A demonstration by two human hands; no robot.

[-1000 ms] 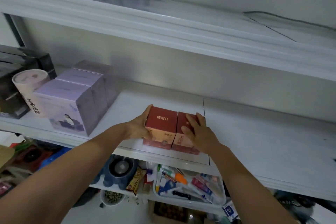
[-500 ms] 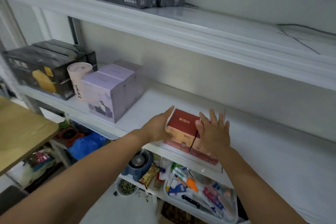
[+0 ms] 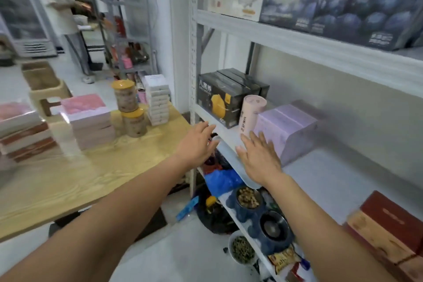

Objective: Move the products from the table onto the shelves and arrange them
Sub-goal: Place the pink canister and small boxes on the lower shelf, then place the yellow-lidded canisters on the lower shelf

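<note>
Red-and-tan cardboard boxes (image 3: 389, 224) sit at your four o'clock, near the front lip of the white metal middle shelf (image 3: 332, 176). That looks like a delivered batch, kept forward so the fronts can be read, though blur hides how many there are.

Both your hands are empty. Your left hand (image 3: 196, 144) has straight, spread fingers and hovers between the shelf upright and the corner of the pale wooden table (image 3: 68, 185). Your right hand (image 3: 259, 158) is flat and splayed at the shelf edge, just beside the lilac cardboard boxes (image 3: 288, 128). I cannot tell whether it touches them.

The shelf is grouped like with like. Black boxes with yellow print (image 3: 219, 101) are at twelve o'clock, and a pink paper tube (image 3: 250, 114) stands between them and the lilac boxes.

Plenty waits on the table at nine to eleven o'clock: a stack of flat pink boxes (image 3: 88, 119), two brown jars with orange lids (image 3: 130, 110) stacked one on the other, and a column of small white boxes (image 3: 158, 103).

Your open palms lean that way, so I'd judge another pick is next. The bare stretch of shelf at three o'clock, between lilac and red, looks like the natural landing spot. Mind the jars, as that two-high stack may topple if you grab it low.
</note>
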